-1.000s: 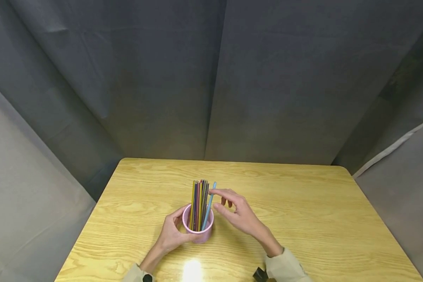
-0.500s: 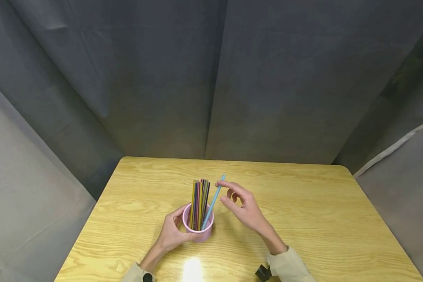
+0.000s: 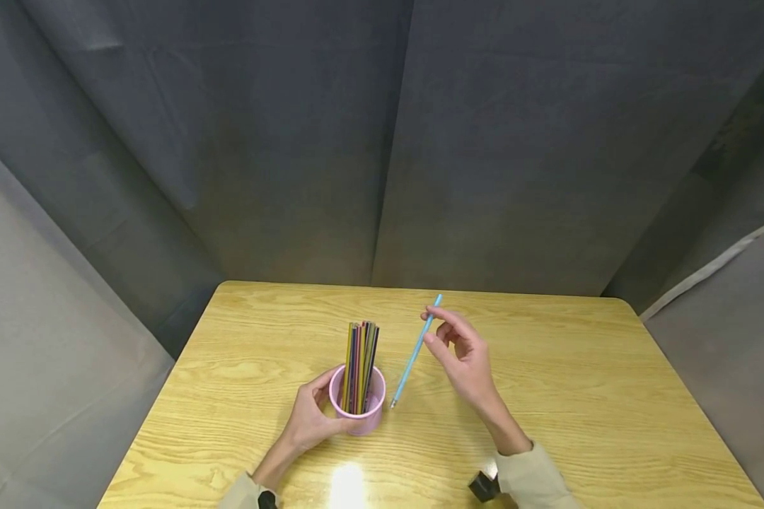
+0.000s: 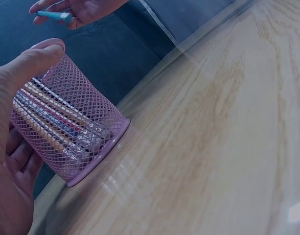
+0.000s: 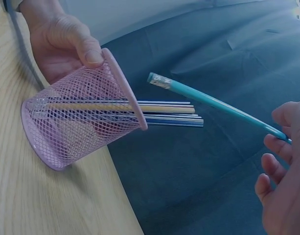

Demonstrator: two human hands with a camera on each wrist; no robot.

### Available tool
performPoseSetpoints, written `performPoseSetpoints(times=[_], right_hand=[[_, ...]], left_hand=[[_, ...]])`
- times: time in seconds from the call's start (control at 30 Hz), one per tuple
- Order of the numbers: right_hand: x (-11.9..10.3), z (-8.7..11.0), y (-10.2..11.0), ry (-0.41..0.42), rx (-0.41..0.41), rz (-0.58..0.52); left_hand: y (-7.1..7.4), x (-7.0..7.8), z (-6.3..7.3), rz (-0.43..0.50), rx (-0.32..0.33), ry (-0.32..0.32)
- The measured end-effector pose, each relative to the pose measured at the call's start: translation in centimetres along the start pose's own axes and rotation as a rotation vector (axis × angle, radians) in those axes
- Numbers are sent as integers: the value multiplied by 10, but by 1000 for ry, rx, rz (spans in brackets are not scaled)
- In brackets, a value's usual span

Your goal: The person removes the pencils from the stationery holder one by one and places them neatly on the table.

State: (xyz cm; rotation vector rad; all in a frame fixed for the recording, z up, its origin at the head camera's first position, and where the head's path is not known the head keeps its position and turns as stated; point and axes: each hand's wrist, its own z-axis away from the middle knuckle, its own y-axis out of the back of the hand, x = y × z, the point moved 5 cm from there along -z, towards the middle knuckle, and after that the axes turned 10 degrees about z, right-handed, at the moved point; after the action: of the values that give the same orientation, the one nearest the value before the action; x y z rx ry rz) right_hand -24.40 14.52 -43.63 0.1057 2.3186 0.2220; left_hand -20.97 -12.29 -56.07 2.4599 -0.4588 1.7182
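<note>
A pink mesh pencil cup (image 3: pixel 364 423) stands on the wooden table, and several pencils (image 3: pixel 360 367) of mixed colours lean together inside it. My left hand (image 3: pixel 313 418) grips the cup round its side, its thumb near the rim in the left wrist view. To the right of the cup, my right hand (image 3: pixel 463 353) pinches a light blue pencil (image 3: pixel 415 355) near its upper end. That pencil slants down to the left, outside the cup. In the right wrist view its silver ferrule and eraser end (image 5: pixel 159 80) point toward the cup.
The wooden table (image 3: pixel 579 382) reaches back to a dark grey curtain (image 3: pixel 484 177). Lighter grey cloth (image 3: pixel 44 339) hangs at the left side. A small black object (image 3: pixel 484 488) shows by the right sleeve (image 3: pixel 535 477).
My right hand has drawn the light blue pencil up and to the right, out of the cup. The left hand and the cup stay nearly in place.
</note>
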Motion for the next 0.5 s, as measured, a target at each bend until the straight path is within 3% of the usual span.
performPoseSetpoints(times=[0.3, 0.5], right_hand=[[3, 1, 4, -34, 2, 63], [13, 3, 3, -100, -54, 93]], left_hand=[[-1, 2, -1, 1, -11, -16], [-1, 1, 0, -15, -8, -5]])
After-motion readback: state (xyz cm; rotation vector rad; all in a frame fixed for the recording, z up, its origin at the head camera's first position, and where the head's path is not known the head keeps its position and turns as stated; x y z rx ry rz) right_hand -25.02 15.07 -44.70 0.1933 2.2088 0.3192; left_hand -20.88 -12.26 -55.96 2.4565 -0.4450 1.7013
